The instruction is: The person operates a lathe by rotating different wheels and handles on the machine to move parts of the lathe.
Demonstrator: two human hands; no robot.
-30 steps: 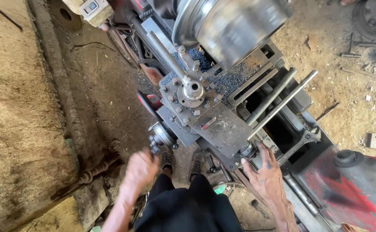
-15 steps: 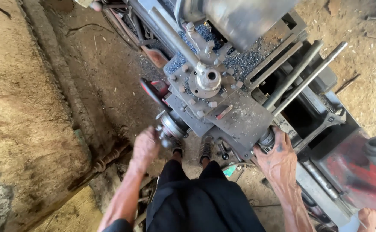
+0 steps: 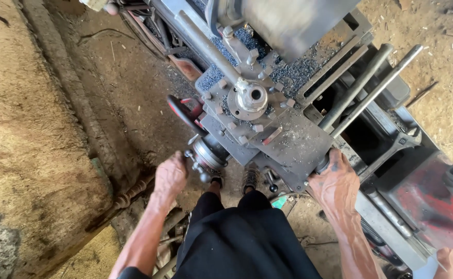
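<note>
Gripping the crank handle (image 3: pixel 198 164), the left hand (image 3: pixel 169 175) sits below a red handwheel (image 3: pixel 184 113); the right hand (image 3: pixel 335 178) clasps a knob (image 3: pixel 323 164).

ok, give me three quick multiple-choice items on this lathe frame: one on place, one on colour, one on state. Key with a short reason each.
1. Where is the left hand?
A. on the small crank handle at the front of the carriage
B. on the spanner
C. on the grey workpiece

2. What colour is the rim of the handwheel above that hand?
A. green
B. red
C. yellow

3. What is the state of the big grey workpiece at the top?
A. lying on the floor
B. sharp
C. motion-blurred

Key:
1. A, the fingers close around the crank by the graduated dial.
2. B, the rim shows red against the dirt floor.
3. C, its surface is smeared while the tool post next to it is crisp. The right hand meanwhile grips a dark knob at the carriage's other corner, and a spanner lies untouched on the bed.
</note>
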